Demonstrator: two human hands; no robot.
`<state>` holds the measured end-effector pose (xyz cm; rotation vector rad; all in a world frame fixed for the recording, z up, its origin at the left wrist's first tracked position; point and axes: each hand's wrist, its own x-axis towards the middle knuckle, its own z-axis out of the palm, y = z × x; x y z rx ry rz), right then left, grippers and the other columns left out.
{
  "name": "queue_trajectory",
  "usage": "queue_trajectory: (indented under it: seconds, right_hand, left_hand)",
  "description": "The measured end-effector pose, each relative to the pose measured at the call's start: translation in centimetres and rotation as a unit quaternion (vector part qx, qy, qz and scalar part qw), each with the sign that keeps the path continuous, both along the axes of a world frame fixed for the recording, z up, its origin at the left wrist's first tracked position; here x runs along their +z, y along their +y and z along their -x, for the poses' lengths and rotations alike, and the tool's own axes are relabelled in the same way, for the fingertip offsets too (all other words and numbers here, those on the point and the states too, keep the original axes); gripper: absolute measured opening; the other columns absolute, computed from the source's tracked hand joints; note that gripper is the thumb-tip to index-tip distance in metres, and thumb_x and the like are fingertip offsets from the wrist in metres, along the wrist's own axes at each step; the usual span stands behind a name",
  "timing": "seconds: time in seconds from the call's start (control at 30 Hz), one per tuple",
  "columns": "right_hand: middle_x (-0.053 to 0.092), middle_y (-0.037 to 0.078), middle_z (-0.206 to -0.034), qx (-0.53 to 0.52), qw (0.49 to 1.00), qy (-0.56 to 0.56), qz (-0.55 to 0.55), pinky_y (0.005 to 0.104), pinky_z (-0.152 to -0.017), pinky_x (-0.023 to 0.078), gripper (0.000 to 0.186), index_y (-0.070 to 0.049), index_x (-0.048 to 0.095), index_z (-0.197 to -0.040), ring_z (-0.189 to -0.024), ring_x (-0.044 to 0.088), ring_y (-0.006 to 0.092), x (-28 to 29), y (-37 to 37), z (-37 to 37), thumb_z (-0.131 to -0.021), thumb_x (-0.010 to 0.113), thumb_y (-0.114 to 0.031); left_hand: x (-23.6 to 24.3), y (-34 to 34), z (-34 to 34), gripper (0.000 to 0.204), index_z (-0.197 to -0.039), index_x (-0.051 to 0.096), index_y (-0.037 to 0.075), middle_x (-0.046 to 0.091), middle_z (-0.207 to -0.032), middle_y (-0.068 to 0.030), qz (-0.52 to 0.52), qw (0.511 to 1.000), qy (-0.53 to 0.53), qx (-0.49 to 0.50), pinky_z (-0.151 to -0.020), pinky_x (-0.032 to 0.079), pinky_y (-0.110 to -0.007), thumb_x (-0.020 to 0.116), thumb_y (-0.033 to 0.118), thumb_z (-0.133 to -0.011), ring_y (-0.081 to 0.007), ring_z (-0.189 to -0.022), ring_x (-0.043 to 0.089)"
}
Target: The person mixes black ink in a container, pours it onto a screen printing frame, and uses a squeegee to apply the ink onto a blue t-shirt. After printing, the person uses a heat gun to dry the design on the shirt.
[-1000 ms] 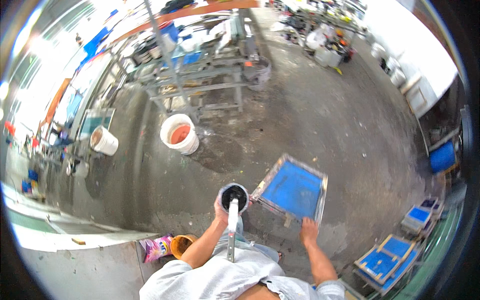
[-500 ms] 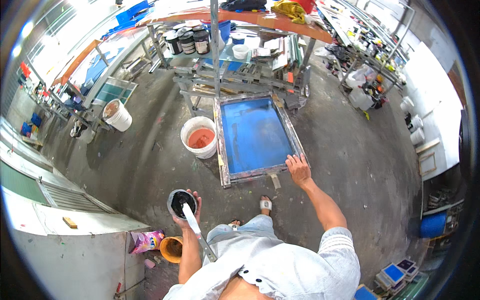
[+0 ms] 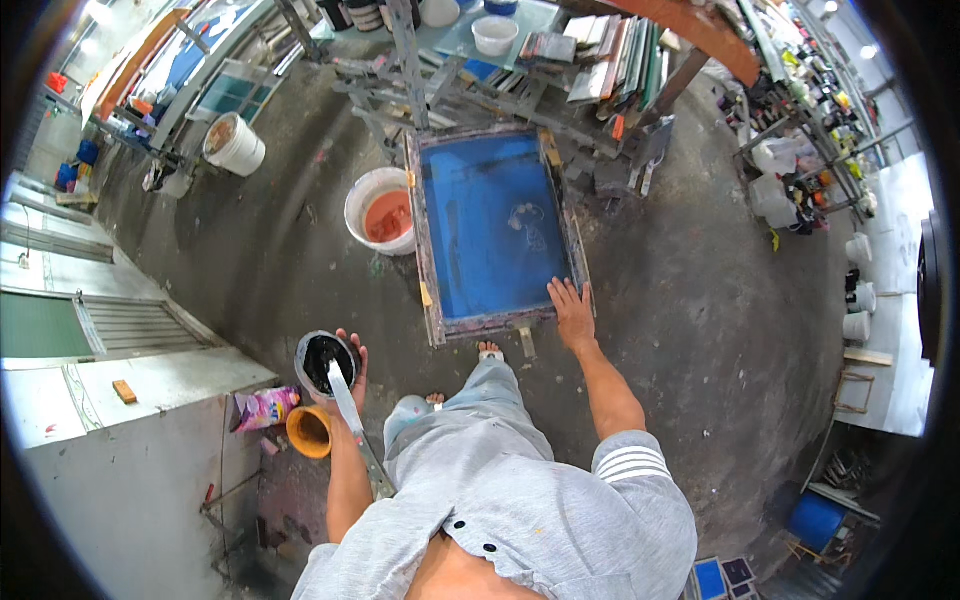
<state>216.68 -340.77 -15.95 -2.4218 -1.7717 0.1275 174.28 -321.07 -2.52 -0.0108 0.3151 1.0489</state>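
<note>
My left hand (image 3: 358, 365) holds a pot (image 3: 318, 360) of black paste with a long pale scraper (image 3: 343, 400) in it. My right hand (image 3: 572, 312) has its fingers stretched out, touching the lower right edge of a wooden-framed blue screen (image 3: 488, 215). The screen has some faint pale markings and stands before me. Just left of it is a white bucket (image 3: 357, 215) with orange-red liquid inside.
Metal racks (image 3: 400, 50) with tubs and stacked boards stand beyond the screen. A cluttered rack (image 3: 800, 160) is at the right. A low white wall (image 3: 120, 500), an orange bucket (image 3: 309, 420) and a pink bag (image 3: 260, 408) are at my lower left. Another bucket (image 3: 233, 150) stands back left.
The view has turned. The screen has moved upward in the picture and straightened beside the white bucket. The pot has moved left, and my right hand's fingers have flattened on the frame.
</note>
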Motion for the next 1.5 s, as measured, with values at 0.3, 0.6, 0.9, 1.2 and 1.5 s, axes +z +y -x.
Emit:
queue_trajectory:
  seconds: [0.3,0.6,0.9,1.2,1.5]
  right_hand:
    - [0.034,0.008,-0.154,0.002,0.998,-0.046,0.047,0.0571,-0.119,0.014,0.069,-0.010,0.040,-0.146,-0.146,0.025,0.0280,-2.5,1.0,-1.9,-0.081,0.062,-0.005]
    - [0.065,0.018,-0.110,-0.238,0.425,0.850,0.202,0.0345,-0.073,0.056,0.037,-0.002,0.056,-0.120,-0.082,0.069,0.0240,16.5,3.9,17.5,-0.099,0.056,-0.033]
    - [0.063,0.020,-0.101,0.045,0.944,0.282,0.162,0.0507,-0.082,0.052,0.054,-0.017,0.051,-0.138,-0.097,0.064,0.0407,21.8,5.3,9.7,-0.085,0.060,-0.015]
    - [0.057,0.010,-0.093,0.129,0.986,0.104,-0.007,0.0425,-0.073,0.053,0.053,-0.019,0.059,-0.132,-0.085,0.063,0.0270,27.4,7.0,7.0,-0.083,0.056,-0.001]
    - [0.066,0.010,-0.106,0.104,0.966,0.194,-0.134,0.0389,-0.073,0.054,0.048,-0.016,0.064,-0.126,-0.089,0.065,0.0247,27.3,6.2,6.8,-0.083,0.056,0.002]
  left_hand:
    - [-1.7,-0.3,-5.8,0.063,-0.136,0.053,0.008,0.050,-0.141,-0.0177,0.031,0.996,0.040,-0.067,-0.106,0.044,-0.053,0.059,0.050,-0.089,-0.0398,-0.129,0.048]
    - [-9.4,-0.4,-8.8,0.053,-0.126,0.062,0.012,0.065,-0.124,-0.0124,0.088,0.971,0.219,0.029,-0.098,0.048,-0.054,0.055,0.048,-0.088,-0.0330,-0.115,0.061]
    - [-2.0,4.9,-14.9,0.047,-0.125,0.059,0.005,0.069,-0.115,-0.0113,-0.040,0.951,0.256,-0.171,-0.093,0.054,-0.041,0.049,0.042,-0.098,-0.0242,-0.105,0.067]
    - [3.7,10.4,-13.7,0.045,-0.127,0.056,0.004,0.067,-0.115,-0.0141,-0.208,0.919,0.279,-0.185,-0.089,0.056,-0.038,0.050,0.038,-0.098,-0.0232,-0.101,0.068]
    - [12.3,10.8,-15.3,0.055,-0.129,0.052,-0.006,0.064,-0.116,-0.0215,-0.380,0.856,0.316,-0.152,-0.092,0.056,-0.038,0.059,0.035,-0.092,-0.0268,-0.103,0.068]
